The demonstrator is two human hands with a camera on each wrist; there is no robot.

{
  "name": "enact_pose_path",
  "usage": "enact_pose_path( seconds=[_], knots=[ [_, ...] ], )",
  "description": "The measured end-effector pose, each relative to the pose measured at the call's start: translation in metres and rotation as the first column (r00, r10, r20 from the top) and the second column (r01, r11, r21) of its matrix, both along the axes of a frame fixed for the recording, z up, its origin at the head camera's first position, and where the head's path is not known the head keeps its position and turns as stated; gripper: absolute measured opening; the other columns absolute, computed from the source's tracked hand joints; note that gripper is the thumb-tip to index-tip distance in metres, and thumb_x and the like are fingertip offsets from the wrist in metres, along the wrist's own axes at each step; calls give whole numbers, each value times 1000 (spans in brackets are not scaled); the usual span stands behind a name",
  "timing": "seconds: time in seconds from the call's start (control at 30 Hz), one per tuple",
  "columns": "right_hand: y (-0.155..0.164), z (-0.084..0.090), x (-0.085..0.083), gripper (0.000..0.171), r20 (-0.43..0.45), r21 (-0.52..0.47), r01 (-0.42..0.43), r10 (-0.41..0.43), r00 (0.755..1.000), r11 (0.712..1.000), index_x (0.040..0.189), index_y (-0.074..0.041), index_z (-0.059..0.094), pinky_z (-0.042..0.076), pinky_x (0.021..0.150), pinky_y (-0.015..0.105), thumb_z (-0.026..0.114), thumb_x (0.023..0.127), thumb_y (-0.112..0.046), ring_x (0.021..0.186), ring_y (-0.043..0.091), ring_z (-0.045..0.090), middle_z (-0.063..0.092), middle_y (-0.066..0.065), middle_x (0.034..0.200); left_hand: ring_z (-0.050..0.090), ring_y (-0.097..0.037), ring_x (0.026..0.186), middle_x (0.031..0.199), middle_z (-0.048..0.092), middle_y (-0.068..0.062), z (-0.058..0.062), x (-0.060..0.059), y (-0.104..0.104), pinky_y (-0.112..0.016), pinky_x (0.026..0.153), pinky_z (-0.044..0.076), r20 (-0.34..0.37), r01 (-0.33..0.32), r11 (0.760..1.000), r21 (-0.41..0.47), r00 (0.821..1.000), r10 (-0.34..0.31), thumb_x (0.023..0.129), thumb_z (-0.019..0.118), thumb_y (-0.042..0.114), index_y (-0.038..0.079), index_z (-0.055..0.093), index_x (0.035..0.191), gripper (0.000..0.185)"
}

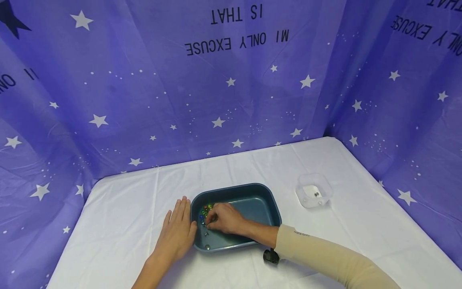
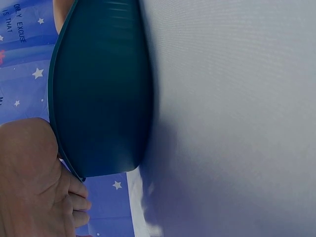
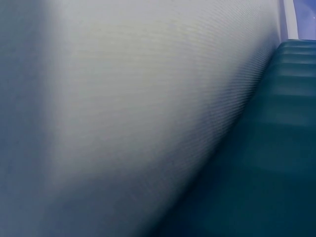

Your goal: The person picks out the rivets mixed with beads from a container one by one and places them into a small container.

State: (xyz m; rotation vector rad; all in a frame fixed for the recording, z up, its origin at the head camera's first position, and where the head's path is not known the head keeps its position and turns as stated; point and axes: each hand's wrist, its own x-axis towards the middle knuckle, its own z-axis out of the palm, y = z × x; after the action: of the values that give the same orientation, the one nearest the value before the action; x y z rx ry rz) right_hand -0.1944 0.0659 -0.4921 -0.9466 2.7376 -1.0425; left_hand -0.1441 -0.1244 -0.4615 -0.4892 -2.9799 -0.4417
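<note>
A dark teal basin (image 1: 260, 241) sits on the white tablecloth, with several colourful glass marbles (image 1: 204, 212) gathered at its left end. Flat and straight-fingered, my left hand (image 1: 177, 235) lies against the basin's left side; in the left wrist view that hand (image 2: 29, 173) touches the rim. My right hand (image 1: 227, 218) reaches inside the basin, its fingers bent down beside the marbles. Whether its fingertips pinch anything is too small to tell. A greyish marble (image 1: 207, 247) lies apart near the front left corner. The right wrist view shows only the basin's outer wall (image 3: 266, 163) and cloth.
To the right of the basin stands a clear plastic container (image 1: 306, 202) with a few small dark balls (image 1: 317, 194) inside. A purple star-patterned curtain (image 1: 180, 100) encloses the back and sides of the table. A black wrist camera (image 1: 271, 256) hangs beneath my right sleeve.
</note>
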Motion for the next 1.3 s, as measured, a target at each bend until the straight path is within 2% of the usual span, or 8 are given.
enact_pose_path(
  seconds=[0.13,0.3,0.63,1.1,1.3],
  knots=[
    [0,-1,-1,7,7,2,0,0,1000,1000,82,-17,80,42,64,14,85,77,-14,73,-2,51,59,-14,77,19,-40,148,158,25,-27,0,0,0,-62,114,19,1,1,1000,-2,1000,-1,101,52,21,-13,29,150,64],
    [-1,-1,-1,15,8,24,6,-6,1000,1000,91,-17,81,42,64,14,86,76,-16,72,-1,52,60,-11,79,20,-41,147,158,25,-27,1,1,0,-62,114,20,1,5,1000,-3,1000,-5,101,51,21,-13,29,150,64],
    [-2,1,-2,21,-4,83,-27,27,1000,996,96,-21,82,40,62,15,86,76,-20,72,0,49,60,-12,80,20,-41,147,158,26,-27,1,0,-1,-62,114,20,-7,7,1000,1,1000,-7,101,52,21,-13,29,150,64],
    [-3,1,1,11,4,78,-35,35,999,996,87,-23,82,40,62,14,86,77,-21,73,-2,49,58,-15,79,20,-42,147,158,26,-28,1,0,-1,-62,113,20,0,9,1000,0,1000,-9,101,52,21,-14,29,150,64],
    [-4,2,1,13,12,93,-31,30,999,995,86,-24,81,40,62,13,87,74,-24,73,-2,49,58,-16,79,22,-42,146,158,26,-27,1,0,-1,-62,113,20,0,11,1000,1,1000,-11,101,52,21,-14,29,150,64]
  ],
)
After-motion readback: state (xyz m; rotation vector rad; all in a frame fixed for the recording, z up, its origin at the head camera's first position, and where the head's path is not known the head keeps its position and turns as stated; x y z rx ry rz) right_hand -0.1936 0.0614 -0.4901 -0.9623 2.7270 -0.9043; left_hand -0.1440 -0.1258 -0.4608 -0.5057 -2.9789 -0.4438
